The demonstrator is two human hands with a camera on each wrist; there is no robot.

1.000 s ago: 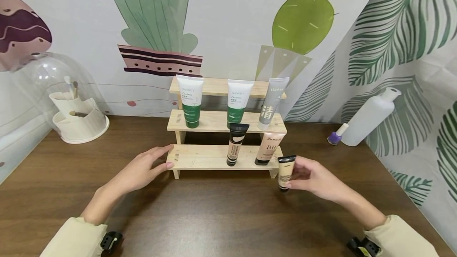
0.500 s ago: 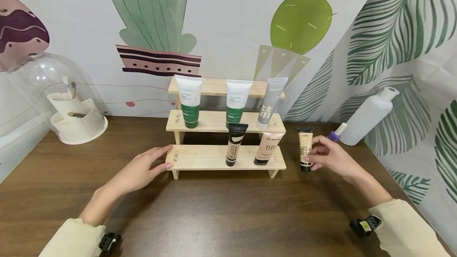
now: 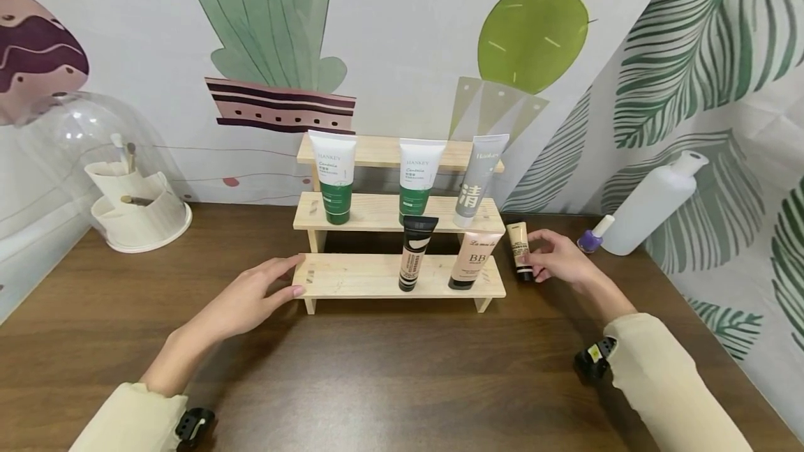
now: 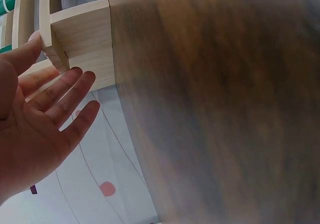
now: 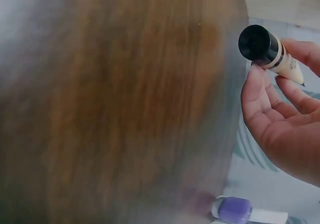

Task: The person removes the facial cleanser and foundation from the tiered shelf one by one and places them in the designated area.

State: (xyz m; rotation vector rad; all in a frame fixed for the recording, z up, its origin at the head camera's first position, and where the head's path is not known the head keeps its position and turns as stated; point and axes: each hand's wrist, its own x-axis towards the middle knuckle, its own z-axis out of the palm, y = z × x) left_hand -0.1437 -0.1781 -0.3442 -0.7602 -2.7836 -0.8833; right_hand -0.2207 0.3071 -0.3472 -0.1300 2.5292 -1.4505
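Observation:
My right hand (image 3: 562, 260) pinches a small beige tube with a black cap (image 3: 518, 246), just right of the stand. It tilts left, cap downward; in the right wrist view the cap end (image 5: 256, 43) points at the camera. With extended fingers my left hand (image 3: 248, 302) touches the left end of the wooden three-step stand (image 3: 348, 274), thumb at the front corner. On the lowest step stand a black-topped tube (image 3: 414, 257) and a pink BB tube (image 3: 474, 260). Two white-and-green tubes (image 3: 336, 180) and a grey tube (image 3: 480, 180) occupy the middle step.
Right of the held tube, a purple nail polish bottle (image 3: 590, 239) stands beside a frosted white bottle (image 3: 653, 204). At the back left, a clear dome (image 3: 82, 127) covers a white holder (image 3: 141, 225) with brushes. A patterned cloth (image 3: 402, 40) hangs behind the wooden table (image 3: 377, 382).
My right hand has carried the beige tube from the stand's front right corner to the right, then back and slightly left, tilting it. My left hand stays on the stand.

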